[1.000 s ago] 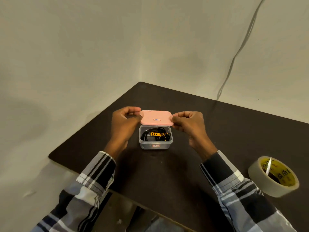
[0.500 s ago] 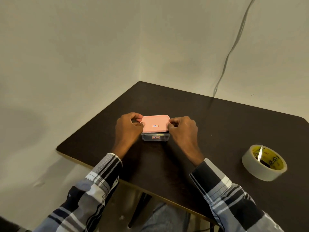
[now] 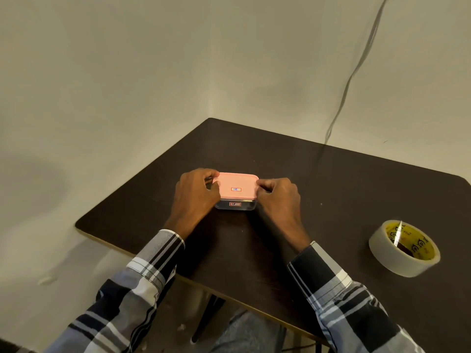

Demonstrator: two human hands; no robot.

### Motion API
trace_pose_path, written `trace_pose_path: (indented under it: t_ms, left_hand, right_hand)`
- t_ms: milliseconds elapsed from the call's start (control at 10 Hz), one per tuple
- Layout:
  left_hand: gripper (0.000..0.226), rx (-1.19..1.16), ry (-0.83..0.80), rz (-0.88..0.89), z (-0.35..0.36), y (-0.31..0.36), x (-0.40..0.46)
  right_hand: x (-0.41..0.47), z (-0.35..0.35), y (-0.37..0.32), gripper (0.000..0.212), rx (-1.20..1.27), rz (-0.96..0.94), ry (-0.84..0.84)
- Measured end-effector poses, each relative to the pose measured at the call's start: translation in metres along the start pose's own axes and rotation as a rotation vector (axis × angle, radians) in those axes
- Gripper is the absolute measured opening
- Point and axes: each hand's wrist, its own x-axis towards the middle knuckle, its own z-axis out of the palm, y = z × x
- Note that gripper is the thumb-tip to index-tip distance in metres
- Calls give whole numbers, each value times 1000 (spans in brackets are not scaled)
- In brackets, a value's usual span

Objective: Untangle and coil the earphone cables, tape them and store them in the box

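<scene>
box (image 3: 235, 205) getting closed
pink lid (image 3: 237, 186), raised a second ago, is now sitting on it; left hand (image 3: 195, 197) and right hand (image 3: 279, 200) are pinching its ends.

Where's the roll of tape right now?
The roll of tape lies on the dark table, at the right of the head view, apart from the right hand.

Pink lid (image 3: 235, 186) lowered onto box (image 3: 235, 205), earphones now hidden
</scene>
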Motion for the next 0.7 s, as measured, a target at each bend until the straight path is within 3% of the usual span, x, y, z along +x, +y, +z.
trace_pose_path:
  t_ms: [400,500,600,700]
  left_hand:
    - [36,183,-92,16,1,8,2]
    - [41,337,-145,56,-3,19,1]
    - [58,398,-182,68,-4,38,5]
    - [59,338,-125,154,5,62,15]
  right_hand:
    - [14,3,3,25,6,31,-29]
    - [12,1,5,26,22,30,-41]
    - [14,-8,-2,34,1,-31,20]
    - [22,-22,-6,41,-17,-80,104]
